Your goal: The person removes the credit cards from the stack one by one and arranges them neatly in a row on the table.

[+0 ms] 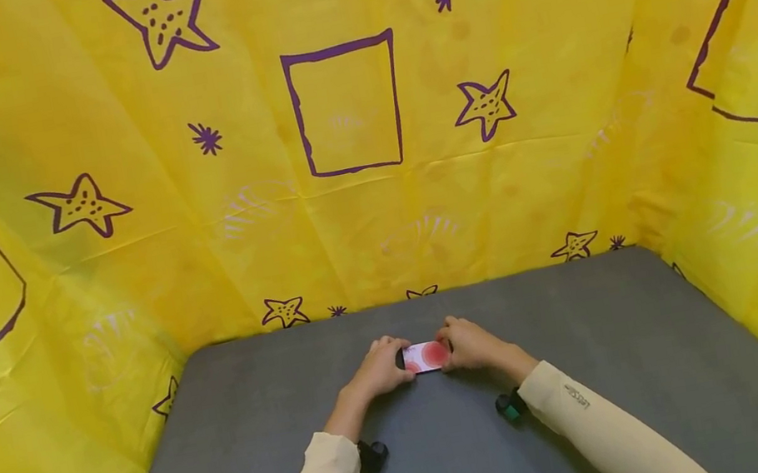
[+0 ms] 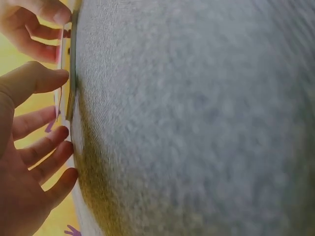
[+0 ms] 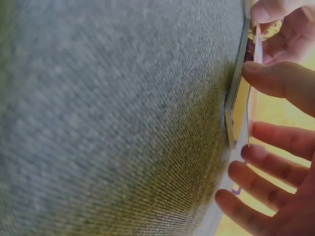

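A thin pink-and-white card [image 1: 425,357] with red circles lies level between both hands, toward the far side of the table. My left hand [image 1: 383,367] pinches its left end between thumb and index finger, the other fingers spread. The right hand [image 1: 472,343] grips the opposite end the same way. Directly beneath the card, the right wrist view shows a flat slab [image 3: 238,88] with a layered edge, lying on the table. A narrow gap separates card and slab at the end near the right hand. Both thumbtips are right at the slab's edge.
The grey cloth-covered table [image 1: 449,461] spreads around the hands. Yellow curtains [image 1: 363,231] with purple stars and outlines enclose it at the back and both sides. Dark wrist cameras [image 1: 374,455] sit below the forearms.
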`<state>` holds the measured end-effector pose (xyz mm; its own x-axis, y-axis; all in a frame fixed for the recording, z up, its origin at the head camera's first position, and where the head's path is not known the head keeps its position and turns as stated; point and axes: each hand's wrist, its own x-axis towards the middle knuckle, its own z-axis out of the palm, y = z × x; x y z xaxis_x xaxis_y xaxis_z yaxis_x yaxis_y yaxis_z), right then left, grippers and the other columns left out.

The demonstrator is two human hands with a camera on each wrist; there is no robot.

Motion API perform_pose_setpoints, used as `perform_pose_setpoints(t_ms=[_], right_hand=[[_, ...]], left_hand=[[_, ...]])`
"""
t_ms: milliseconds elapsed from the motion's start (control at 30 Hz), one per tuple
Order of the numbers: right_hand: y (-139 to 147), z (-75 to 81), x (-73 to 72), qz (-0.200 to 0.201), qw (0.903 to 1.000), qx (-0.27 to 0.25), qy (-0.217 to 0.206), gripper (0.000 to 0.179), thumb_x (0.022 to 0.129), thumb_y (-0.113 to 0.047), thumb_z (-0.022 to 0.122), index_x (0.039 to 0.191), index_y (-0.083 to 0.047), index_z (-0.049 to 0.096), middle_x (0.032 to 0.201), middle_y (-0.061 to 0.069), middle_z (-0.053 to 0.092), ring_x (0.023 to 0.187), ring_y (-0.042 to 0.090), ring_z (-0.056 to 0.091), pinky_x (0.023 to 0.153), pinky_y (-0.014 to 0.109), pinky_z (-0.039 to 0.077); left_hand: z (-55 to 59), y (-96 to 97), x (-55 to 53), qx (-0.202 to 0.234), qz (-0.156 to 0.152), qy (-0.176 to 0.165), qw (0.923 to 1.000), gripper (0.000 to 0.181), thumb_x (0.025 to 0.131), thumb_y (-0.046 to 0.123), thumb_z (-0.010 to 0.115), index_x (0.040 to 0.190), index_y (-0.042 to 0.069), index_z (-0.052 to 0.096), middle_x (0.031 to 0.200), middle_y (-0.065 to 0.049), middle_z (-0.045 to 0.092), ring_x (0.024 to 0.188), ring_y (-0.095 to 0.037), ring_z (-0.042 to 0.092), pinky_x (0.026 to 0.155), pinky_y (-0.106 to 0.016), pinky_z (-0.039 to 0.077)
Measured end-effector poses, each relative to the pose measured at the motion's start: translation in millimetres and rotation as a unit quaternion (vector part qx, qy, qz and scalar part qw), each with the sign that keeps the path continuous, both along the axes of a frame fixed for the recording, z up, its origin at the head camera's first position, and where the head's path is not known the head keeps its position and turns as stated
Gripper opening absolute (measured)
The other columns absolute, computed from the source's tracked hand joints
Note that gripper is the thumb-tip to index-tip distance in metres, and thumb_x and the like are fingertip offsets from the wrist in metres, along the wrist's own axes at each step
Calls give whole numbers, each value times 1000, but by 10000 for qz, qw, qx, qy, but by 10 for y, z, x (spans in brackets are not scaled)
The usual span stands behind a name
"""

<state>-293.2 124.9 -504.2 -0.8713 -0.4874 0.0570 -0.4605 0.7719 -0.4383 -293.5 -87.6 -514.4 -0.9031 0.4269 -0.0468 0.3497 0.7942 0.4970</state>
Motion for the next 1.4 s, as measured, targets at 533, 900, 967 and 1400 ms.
perform_pose_setpoints(t_ms=[533,900,967,1400], right_hand=[[5,-1,111,-15,9996,-225,-157,45,75,-24,82,112,-1,69,101,7,56,88,18,48,77,35,44],[-38,28,167,184,9997,-99,-159,45,76,-28,82,110,-3,70,100,5,56,86,15,47,74,32,44],[-55,35,178,222,9997,-48,-121,44,76,-29,82,110,-4,70,100,4,56,86,15,47,75,32,44],[-277,57,277,488,9986,73,184,44,76,-33,81,110,-6,71,94,1,56,85,14,48,74,27,44]], left_hand=[[9,-103,137,410,-218,157,9988,54,80,26,77,127,5,61,117,-13,58,108,-27,50,95,-47,44],[53,-185,205,386,-244,-28,9990,51,81,26,78,124,4,62,121,-13,60,111,-29,52,100,-49,43],[62,-208,216,346,-235,-38,9991,51,81,26,77,124,4,62,121,-13,60,111,-29,53,100,-49,43],[157,-464,350,360,-167,156,9991,47,77,27,81,116,7,66,112,-7,63,102,-23,52,94,-47,46]])
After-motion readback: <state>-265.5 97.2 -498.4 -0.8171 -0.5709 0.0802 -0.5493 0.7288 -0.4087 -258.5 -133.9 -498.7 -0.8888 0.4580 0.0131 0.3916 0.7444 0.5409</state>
